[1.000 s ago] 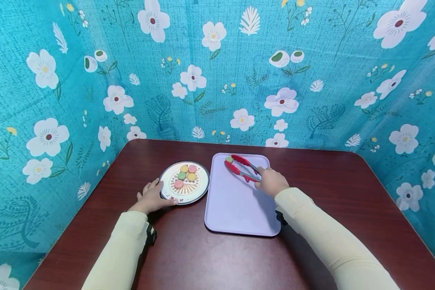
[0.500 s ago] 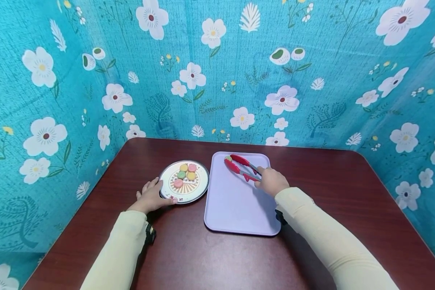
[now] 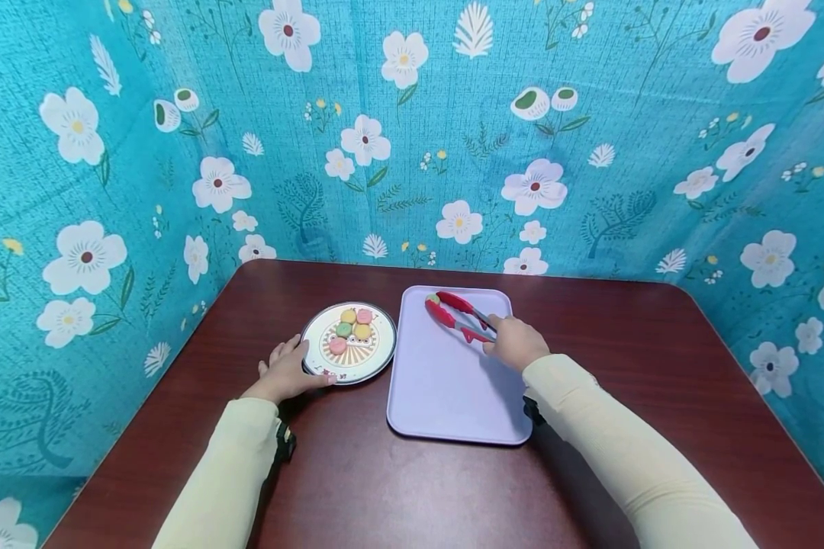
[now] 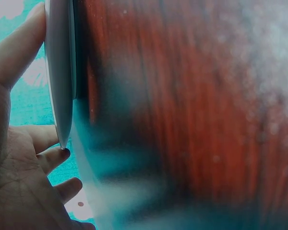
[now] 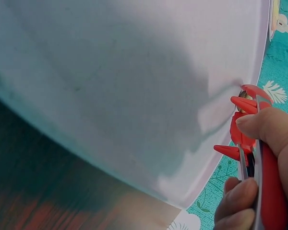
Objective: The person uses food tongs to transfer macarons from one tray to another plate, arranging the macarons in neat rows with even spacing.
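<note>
In the head view my left hand [image 3: 287,372] holds the near-left rim of a round patterned plate [image 3: 384,352], its thumb over the front edge. The left wrist view shows the plate [image 4: 61,72] edge-on between thumb and fingers. Several pink, yellow and green macarons [image 3: 344,329] lie on it. My right hand [image 3: 516,342] grips red-tipped tongs [image 3: 442,313] over the far left part of a lilac tray [image 3: 446,393]. A green macaron [image 3: 434,297] is at the tongs' tips, partly covered by them. The right wrist view shows fingers and thumb around the tongs [image 5: 271,187].
The tray stands just right of the plate on a dark red-brown table [image 3: 357,480]. A blue flowered cloth [image 3: 412,137] hangs behind the table and along its sides.
The tongs' tips have drawn slightly closer together around the green macaron. Both hands stay in nearly the same place, and the head view has shifted a little.
</note>
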`<state>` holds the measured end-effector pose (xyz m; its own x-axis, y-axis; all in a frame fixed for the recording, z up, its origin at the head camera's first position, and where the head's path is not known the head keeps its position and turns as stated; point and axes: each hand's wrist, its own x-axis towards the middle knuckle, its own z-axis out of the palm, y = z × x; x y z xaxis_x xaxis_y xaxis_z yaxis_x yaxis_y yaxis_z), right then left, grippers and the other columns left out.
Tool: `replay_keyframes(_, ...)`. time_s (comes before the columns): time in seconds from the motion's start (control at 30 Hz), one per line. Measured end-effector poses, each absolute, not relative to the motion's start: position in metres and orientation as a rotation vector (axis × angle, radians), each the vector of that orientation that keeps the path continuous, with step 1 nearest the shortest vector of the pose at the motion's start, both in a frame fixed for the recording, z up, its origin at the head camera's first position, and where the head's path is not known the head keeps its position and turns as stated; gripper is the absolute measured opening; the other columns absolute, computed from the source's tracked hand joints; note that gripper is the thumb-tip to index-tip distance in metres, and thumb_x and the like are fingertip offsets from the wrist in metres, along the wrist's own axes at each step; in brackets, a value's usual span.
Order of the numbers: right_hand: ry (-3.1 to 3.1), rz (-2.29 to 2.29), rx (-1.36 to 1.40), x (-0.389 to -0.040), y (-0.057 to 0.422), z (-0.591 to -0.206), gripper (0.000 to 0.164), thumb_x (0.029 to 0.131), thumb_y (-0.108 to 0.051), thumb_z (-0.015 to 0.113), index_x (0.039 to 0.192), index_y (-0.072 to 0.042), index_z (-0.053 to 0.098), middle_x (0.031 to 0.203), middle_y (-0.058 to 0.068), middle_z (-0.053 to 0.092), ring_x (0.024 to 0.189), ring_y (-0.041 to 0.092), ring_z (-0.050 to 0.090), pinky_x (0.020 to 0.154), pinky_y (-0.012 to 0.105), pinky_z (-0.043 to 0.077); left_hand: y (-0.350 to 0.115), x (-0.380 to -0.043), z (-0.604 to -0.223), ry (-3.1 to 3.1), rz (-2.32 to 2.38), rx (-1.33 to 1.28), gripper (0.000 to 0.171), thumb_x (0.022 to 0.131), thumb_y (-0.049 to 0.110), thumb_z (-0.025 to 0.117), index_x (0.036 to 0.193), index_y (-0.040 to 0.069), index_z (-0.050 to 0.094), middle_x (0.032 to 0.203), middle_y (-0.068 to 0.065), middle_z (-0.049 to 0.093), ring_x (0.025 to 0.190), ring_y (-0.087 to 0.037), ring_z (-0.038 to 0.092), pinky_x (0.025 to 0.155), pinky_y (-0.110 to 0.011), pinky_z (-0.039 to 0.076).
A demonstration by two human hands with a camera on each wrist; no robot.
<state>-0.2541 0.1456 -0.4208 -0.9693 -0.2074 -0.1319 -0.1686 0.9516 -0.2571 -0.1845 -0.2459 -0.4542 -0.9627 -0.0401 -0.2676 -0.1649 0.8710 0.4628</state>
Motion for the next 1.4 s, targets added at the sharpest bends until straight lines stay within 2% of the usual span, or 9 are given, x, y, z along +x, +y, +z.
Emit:
replay_keyframes(0.4,2.929,-0.378,-0.273,-0.252,0.149,-0.422,0.066,0.086,-0.030,0.071,0.143,-0.006,0.047,0.109,0.020,0.062,0.082,0.027,0.057,0.075,0.045,0.053,-0.246,-0.184,-0.455,2.784,0.691,-0.164,0.106,0.076,0.055,0.074,0.150,-0.002,0.024,0.155,-0.026,0.016,0.140,-0.047,0.007,0.106,-0.073,0.005)
replay_keyframes(0.7,2.948,-0.404,-0.272,-0.247,0.154,-0.419,0.065,0.086,-0.027,0.071,0.142,-0.003,0.046,0.110,0.021,0.062,0.083,0.027,0.057,0.074,0.044,0.053,-0.244,-0.185,-0.454,2.784,0.704,-0.150,0.105,0.076,0.052,0.074,0.150,-0.003,0.024,0.155,-0.027,0.015,0.140,-0.048,0.005,0.105,-0.073,0.003)
replay_keyframes(1.13,2.961,-0.442,-0.305,-0.246,0.162,-0.413,0.061,0.086,-0.026,0.069,0.138,-0.002,0.049,0.099,0.020,0.061,0.075,0.026,0.056,0.064,0.039,0.051,-0.244,-0.185,-0.451,2.768,0.717,-0.155,0.106,0.077,0.052,0.074,0.151,-0.003,0.021,0.156,-0.027,0.013,0.140,-0.048,0.004,0.106,-0.073,0.003)
replay_keyframes(1.4,2.961,-0.459,-0.316,-0.243,0.163,-0.409,0.062,0.086,-0.026,0.069,0.139,-0.001,0.048,0.100,0.021,0.062,0.074,0.025,0.056,0.062,0.037,0.050,-0.244,-0.188,-0.451,2.762,0.723,-0.159,0.106,0.077,0.051,0.074,0.151,-0.002,0.020,0.156,-0.027,0.012,0.140,-0.048,0.003,0.106,-0.073,0.002)
